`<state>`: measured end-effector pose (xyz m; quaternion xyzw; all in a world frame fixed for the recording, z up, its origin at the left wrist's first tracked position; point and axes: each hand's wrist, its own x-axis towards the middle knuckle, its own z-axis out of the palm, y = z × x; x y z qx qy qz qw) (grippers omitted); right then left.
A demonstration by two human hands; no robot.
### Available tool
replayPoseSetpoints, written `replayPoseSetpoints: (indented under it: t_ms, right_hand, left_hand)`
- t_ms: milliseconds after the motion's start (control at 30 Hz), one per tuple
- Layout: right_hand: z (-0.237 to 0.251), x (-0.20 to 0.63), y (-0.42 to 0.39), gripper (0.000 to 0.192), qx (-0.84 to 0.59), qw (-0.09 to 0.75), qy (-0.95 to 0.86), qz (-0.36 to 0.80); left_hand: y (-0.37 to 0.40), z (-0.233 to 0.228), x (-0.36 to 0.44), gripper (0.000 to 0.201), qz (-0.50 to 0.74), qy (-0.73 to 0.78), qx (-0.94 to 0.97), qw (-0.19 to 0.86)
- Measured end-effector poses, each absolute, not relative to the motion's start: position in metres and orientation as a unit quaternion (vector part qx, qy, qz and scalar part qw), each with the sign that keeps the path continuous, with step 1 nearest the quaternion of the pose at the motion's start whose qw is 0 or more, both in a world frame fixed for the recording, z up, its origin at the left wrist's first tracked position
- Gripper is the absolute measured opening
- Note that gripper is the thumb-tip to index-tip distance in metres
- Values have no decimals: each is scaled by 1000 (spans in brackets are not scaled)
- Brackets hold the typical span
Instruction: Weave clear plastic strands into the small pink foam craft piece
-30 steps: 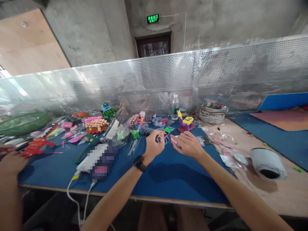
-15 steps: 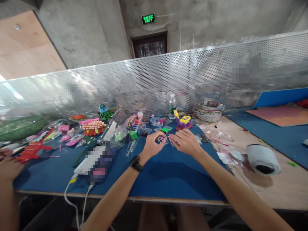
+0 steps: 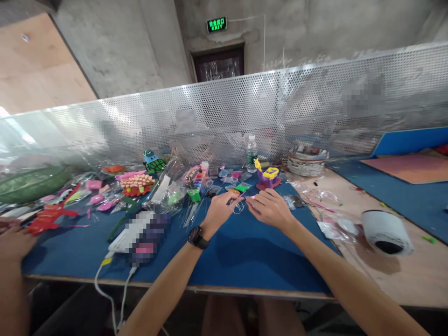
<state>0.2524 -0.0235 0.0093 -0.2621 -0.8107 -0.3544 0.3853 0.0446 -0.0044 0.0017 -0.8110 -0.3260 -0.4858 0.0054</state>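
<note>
Above the blue work surface (image 3: 255, 261), my left hand (image 3: 219, 212), with a dark watch on its wrist, is closed in a pinch. A thin whitish wire loop (image 3: 239, 206) hangs from its fingertips. Just to the right, my right hand (image 3: 272, 208) is also closed, with a small pale pink piece (image 3: 249, 198) at its fingertips; its exact kind is too small to tell. The fingertips of both hands point at each other with a narrow gap. Behind them are a green clay packet (image 3: 242, 187) and a purple and yellow clay animal figure (image 3: 269, 177).
Another person's hand (image 3: 14, 238) touches a red clay figure (image 3: 52, 217) at left. A white power bank (image 3: 131, 233) with cables lies nearby. Wires (image 3: 191, 214), a water bottle (image 3: 251, 155), a woven basket (image 3: 308, 163) and a white roll (image 3: 385, 231) stand around.
My left hand's fingers have shifted slightly, and the wire loop now hangs more plainly below them. My right hand stays nearly in place. The view has moved a little.
</note>
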Motion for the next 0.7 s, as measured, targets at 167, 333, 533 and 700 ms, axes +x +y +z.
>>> replayPoseSetpoints:
  t_ms: [167,333,533,700]
  right_hand:
    - [6,249,-25,12,-264,400,-794,-374]
    - [3,243,-27,12,-257,387,-787,-406]
    - [-1,237,-29,10,-254,402,-780,-406]
    - [1,238,-30,10,-272,415,-764,-413]
  left_hand:
    - [-6,3,47,18,-505,-341,-793,7]
    - [-7,5,47,17,-532,-365,-764,7]
    - [-6,6,47,17,-549,-395,-737,3]
    - [-10,8,51,18,-559,-385,-735,-13]
